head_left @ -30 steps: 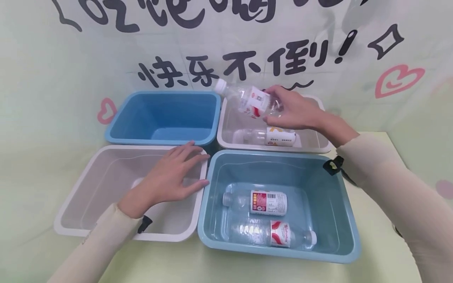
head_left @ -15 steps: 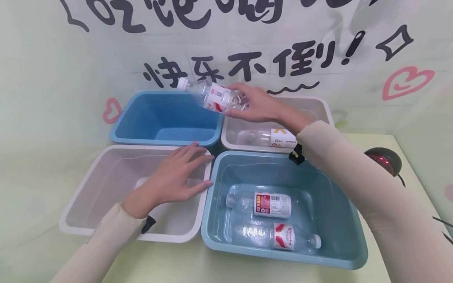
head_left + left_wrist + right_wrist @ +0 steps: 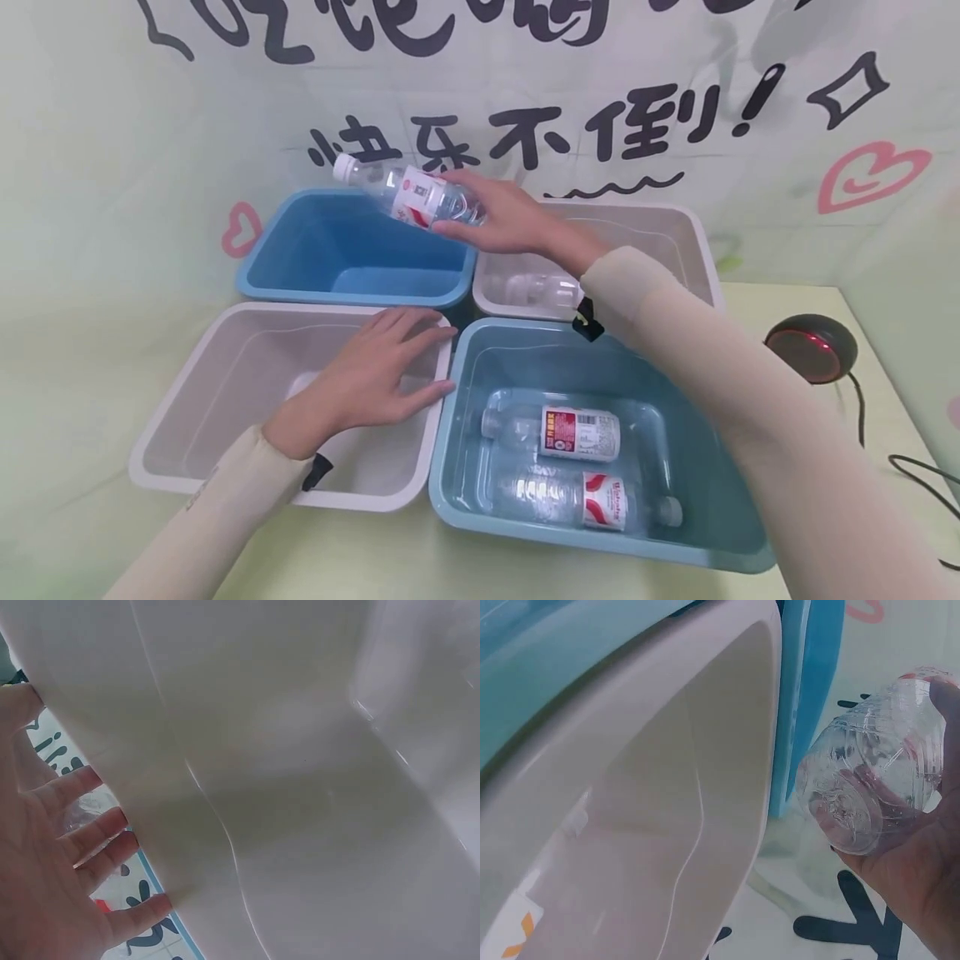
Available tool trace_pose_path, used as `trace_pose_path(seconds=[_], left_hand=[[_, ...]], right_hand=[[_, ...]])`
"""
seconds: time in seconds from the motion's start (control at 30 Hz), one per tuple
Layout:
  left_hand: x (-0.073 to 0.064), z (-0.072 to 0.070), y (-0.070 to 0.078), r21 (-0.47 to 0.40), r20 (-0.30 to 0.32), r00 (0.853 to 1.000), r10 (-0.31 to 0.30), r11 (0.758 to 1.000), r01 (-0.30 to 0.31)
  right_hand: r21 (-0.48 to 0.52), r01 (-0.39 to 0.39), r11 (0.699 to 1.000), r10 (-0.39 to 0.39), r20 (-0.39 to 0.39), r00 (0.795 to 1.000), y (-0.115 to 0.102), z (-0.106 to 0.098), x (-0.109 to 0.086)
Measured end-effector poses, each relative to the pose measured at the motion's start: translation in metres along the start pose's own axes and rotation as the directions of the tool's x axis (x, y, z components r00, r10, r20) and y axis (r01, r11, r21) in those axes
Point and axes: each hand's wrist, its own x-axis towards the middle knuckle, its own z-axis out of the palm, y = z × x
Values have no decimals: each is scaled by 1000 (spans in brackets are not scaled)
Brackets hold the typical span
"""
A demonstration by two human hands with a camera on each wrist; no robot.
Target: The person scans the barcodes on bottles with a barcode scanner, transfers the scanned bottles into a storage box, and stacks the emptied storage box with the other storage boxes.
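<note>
Fingers of the right hand were clamped on the bottom end of a clear bottle, which tilted, white cap higher, above the blue tub. The left hand had its fingers apart, touching the front grey tub at its rim.

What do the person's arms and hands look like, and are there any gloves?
No gloves! The left hand and right hand are bare. The left sleeve and right sleeve are long and cream-coloured. A small black piece pokes out by the right cuff, and another black piece by the left one. The left sleeve has a faint marking, too small to read.
</note>
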Motion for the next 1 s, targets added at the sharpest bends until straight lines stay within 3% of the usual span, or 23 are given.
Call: trace_pose_path(seconds=[0.27,0.6,1.0], left_hand=[[0,2,-1,4,12,1000,4,1000,-4],[2,3,0,11,-3,1000,17,1000,-17],[1,5,-3,30,-37,999,40,999,-39]], right_hand=[[-1,86,996,-86,32,996,-7,15,16],[-92,103,990,-100,36,994,-19,28,33],[-107,121,987,-114,71,991,-29,44,43]])
